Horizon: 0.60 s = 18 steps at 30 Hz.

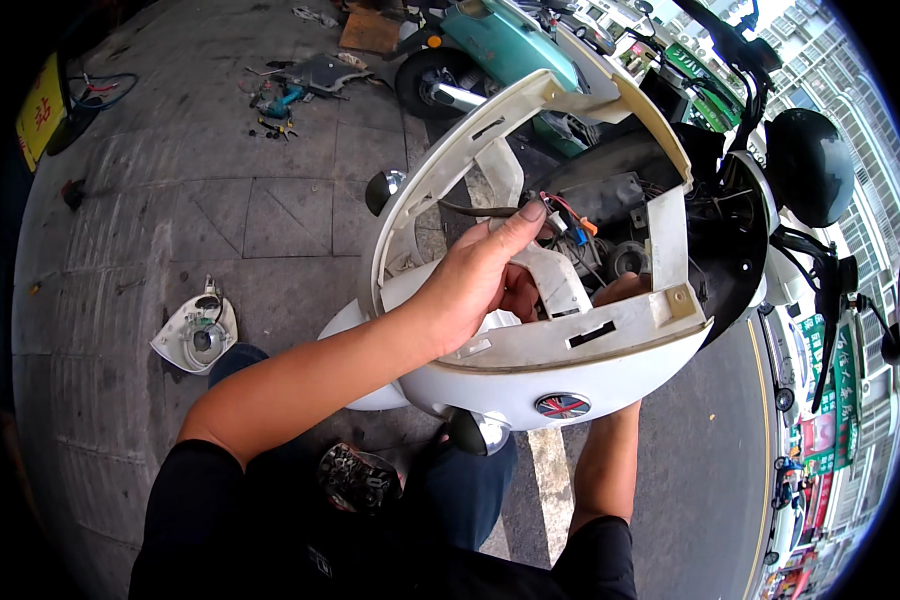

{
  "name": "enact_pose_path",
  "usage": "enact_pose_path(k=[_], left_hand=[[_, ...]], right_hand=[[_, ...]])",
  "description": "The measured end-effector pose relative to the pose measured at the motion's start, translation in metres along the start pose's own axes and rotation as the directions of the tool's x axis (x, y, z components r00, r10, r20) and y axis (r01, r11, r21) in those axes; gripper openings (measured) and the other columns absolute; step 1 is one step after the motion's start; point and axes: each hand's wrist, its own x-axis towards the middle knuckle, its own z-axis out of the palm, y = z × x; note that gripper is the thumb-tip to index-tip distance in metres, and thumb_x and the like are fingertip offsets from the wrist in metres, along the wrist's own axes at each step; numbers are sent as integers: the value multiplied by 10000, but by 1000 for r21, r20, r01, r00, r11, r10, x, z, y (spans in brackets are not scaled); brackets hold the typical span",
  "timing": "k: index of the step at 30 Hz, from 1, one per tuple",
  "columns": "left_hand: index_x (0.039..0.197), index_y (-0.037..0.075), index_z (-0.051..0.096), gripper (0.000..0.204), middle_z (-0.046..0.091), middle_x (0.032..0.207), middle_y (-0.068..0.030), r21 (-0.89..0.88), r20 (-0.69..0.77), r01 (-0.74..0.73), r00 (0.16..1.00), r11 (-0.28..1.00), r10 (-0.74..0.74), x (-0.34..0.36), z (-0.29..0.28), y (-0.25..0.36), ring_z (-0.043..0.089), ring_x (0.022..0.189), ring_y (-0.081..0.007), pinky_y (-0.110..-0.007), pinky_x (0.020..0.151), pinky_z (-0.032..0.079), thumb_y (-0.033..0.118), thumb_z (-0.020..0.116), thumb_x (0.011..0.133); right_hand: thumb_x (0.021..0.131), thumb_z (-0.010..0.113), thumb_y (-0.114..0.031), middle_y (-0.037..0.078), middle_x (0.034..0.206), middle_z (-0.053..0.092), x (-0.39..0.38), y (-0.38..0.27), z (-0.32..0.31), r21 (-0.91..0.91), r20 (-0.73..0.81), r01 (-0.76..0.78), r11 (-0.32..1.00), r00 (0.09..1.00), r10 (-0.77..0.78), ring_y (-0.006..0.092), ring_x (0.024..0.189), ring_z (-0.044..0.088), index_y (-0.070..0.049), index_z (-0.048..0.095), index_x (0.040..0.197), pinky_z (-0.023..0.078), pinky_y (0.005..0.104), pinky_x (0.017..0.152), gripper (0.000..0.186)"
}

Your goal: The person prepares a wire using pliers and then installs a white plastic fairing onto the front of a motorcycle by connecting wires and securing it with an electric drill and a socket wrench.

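A white scooter body panel (620, 361), an open ring of plastic with turn-signal lamps and a round flag badge (563, 405), sits tilted in front of me. My left hand (480, 275) reaches over its rim into the opening. Its fingers curl beside a white inner bracket (547, 279), thumb raised near a dark cable; what they grip is hidden. From below, my right arm passes behind the panel, and part of my right hand (625, 288) shows inside near the lower edge, its fingers mostly hidden. Orange and blue wire connectors (588, 226) lie just beyond both hands.
The scooter's dark front body (730, 220), handlebar and mirror (812, 166) stand at the right. A white headlight unit (202, 330) rests on the pavement at left. Tools (285, 105) lie farther back, near a teal scooter (505, 45). A road runs along the right.
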Motion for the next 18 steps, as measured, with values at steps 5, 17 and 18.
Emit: enact_pose_path(k=[5,17,18], left_hand=[[1229,39,606,567,675,1024,-103,52,-36,-131,990,990,133,7,21,-12,707,884,-173,-318,648,595,565,540,1027],[1290,27,592,367,678,1115,-138,-252,39,69,997,965,-61,4,12,-12,660,1063,-235,-408,950,534,306,536,1059],[1261,20,614,327,682,1094,-132,-275,40,82,996,958,-74,6,8,-10,657,1050,-244,-425,960,528,254,549,1043]], right_hand=[[909,712,-197,106,853,631,13,-32,13,-8,71,-211,978,975,211,166,788,625,-20,576,923,533,292,762,224],[947,673,-220,170,1010,629,13,-16,24,224,311,-371,901,904,295,202,802,636,-22,571,940,542,309,684,223],[964,668,-246,197,1093,630,9,-12,25,256,306,-358,898,911,276,213,846,650,-18,577,1032,558,318,720,255]])
